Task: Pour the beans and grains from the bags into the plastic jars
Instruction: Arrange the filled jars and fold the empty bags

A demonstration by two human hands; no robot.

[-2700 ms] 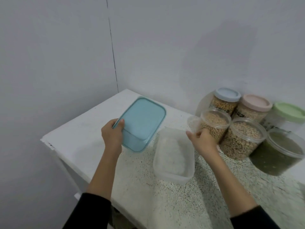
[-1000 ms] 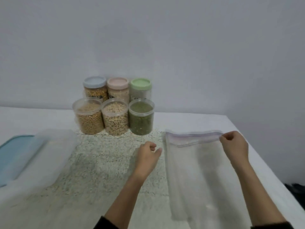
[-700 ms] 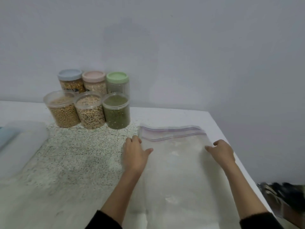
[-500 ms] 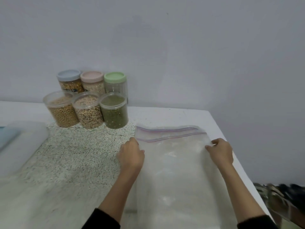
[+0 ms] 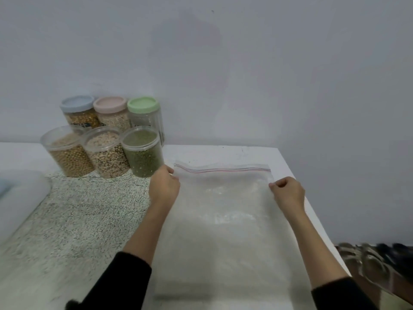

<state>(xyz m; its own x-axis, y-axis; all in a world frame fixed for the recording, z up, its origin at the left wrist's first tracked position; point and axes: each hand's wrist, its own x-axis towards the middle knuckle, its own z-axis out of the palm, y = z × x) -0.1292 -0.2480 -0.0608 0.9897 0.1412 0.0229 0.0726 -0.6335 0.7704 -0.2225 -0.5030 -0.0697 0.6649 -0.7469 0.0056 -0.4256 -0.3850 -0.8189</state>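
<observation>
A large clear zip bag (image 5: 223, 220) lies flat on the white table (image 5: 223, 153), its zip edge at the far end. My left hand (image 5: 164, 189) pinches the bag's left edge near the zip. My right hand (image 5: 288, 192) pinches the right edge at about the same height. The bag looks nearly empty, with a faint white dusting inside. Three open plastic jars stand at the back left: yellow beans (image 5: 67, 153), pale beans (image 5: 107, 153) and green beans (image 5: 143, 153).
Behind the open jars stand three lidded jars: blue lid (image 5: 77, 104), pink lid (image 5: 110, 104), green lid (image 5: 143, 104). A clear rectangular container (image 5: 20, 198) sits at the left edge. The table's right edge drops to a cluttered floor (image 5: 380, 265).
Both hands have slid up the bag's sides toward the zip end and now pinch its edges. The bag lies a little further from me, flatter.
</observation>
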